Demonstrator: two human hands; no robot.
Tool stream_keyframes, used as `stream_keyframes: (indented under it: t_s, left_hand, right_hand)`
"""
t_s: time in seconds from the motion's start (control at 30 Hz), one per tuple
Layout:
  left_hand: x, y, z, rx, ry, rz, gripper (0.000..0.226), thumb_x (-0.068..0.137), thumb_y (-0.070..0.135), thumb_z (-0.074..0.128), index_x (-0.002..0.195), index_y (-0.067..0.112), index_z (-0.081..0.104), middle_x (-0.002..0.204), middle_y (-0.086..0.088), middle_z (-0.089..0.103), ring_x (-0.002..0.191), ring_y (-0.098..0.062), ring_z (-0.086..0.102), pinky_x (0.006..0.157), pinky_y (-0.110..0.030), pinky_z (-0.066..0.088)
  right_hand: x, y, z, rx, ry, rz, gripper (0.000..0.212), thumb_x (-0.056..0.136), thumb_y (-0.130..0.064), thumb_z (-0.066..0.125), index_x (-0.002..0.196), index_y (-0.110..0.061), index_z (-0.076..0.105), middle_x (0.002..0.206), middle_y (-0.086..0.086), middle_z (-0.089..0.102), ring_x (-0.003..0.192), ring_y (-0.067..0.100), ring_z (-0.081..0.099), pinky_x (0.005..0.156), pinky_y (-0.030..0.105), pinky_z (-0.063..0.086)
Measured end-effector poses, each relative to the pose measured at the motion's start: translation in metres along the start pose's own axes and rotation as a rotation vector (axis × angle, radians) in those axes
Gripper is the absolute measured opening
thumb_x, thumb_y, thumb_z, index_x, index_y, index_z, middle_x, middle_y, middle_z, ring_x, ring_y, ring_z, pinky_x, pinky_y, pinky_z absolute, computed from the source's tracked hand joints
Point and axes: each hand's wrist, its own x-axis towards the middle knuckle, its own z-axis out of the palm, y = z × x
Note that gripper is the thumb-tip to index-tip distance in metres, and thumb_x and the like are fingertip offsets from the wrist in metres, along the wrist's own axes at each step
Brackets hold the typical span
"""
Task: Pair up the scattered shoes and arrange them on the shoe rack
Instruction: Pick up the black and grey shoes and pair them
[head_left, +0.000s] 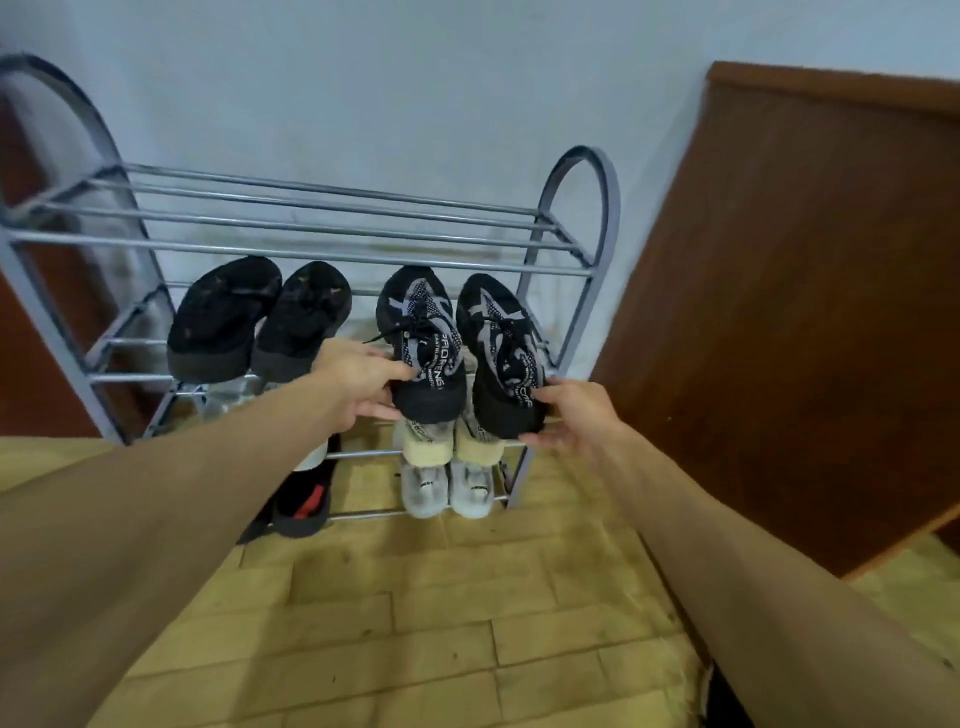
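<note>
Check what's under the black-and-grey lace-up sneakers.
Under the black-and-grey lace-up sneakers, heels of a cream pair show on the next tier; pale grey sneakers sit on the lowest. The cream pair's fronts are covered.

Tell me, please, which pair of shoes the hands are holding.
The black-and-grey laced sneakers on the right of the second shelf: the left hand and right hand each grip a heel; no other pair is held.

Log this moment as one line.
stage: placing pair | left hand: grips inner sneaker | right hand: grips outer sneaker | site: second shelf, beside black shoes
</note>
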Motion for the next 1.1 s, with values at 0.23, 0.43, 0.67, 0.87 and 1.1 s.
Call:
stream_keyframes:
  t_s: [0.23, 0.43, 0.67, 0.87, 1.1]
  left_hand:
    - [0.058, 0.014, 0.018, 0.005, 0.033, 0.007, 0.056, 0.078, -0.003, 0.071, 0.130, 0.000, 0.050, 0.119, -0.027, 0.063, 0.090, -0.037, 0.069, 0.052, -0.036, 0.057]
    - [0.089, 0.016, 0.024, 0.066, 0.049, -0.017, 0.037, 0.082, 0.002, 0.068, 0.117, 0.002, 0.055, 0.118, -0.024, 0.064, 0.098, -0.041, 0.068, 0.059, -0.042, 0.061]
    - [0.106, 0.013, 0.025, 0.161, 0.063, -0.013, 0.024, 0.092, 0.004, 0.055, 0.115, -0.001, 0.057, 0.115, -0.024, 0.065, 0.095, -0.038, 0.069, 0.077, -0.048, 0.058]
    - [0.103, 0.013, 0.027, 0.249, 0.065, -0.018, 0.030, 0.094, 0.007, 0.053, 0.123, 0.000, 0.054, 0.116, -0.022, 0.062, 0.101, -0.037, 0.066, 0.077, -0.040, 0.057]
    - [0.089, 0.007, 0.030, 0.322, 0.116, 0.052, 0.028, 0.094, 0.014, 0.051, 0.121, 0.008, 0.057, 0.119, -0.008, 0.059, 0.100, -0.023, 0.055, 0.087, -0.036, 0.049]
  right_hand:
    - [0.075, -0.027, 0.020, 0.025, 0.015, -0.039, 0.014, 0.090, -0.004, 0.061, 0.081, -0.012, 0.055, 0.094, 0.010, 0.056, 0.084, 0.032, 0.065, 0.055, 0.036, 0.059]
    - [0.117, -0.013, 0.028, 0.009, 0.096, -0.073, 0.016, 0.092, -0.011, 0.059, 0.077, -0.016, 0.056, 0.092, 0.009, 0.059, 0.099, 0.027, 0.062, 0.060, 0.031, 0.055]
    - [0.132, -0.002, 0.026, 0.058, 0.094, -0.126, 0.028, 0.096, -0.018, 0.055, 0.122, -0.011, 0.061, 0.118, 0.012, 0.061, 0.099, 0.023, 0.064, 0.083, 0.039, 0.058]
    - [0.117, -0.007, 0.030, 0.062, 0.084, -0.039, 0.020, 0.099, -0.024, 0.049, 0.116, -0.017, 0.056, 0.119, 0.012, 0.061, 0.102, 0.028, 0.065, 0.056, 0.031, 0.055]
    - [0.098, 0.002, 0.014, -0.075, 0.084, -0.108, 0.017, 0.101, -0.036, 0.040, 0.105, -0.024, 0.051, 0.096, 0.007, 0.065, 0.089, 0.024, 0.067, 0.086, 0.044, 0.058]
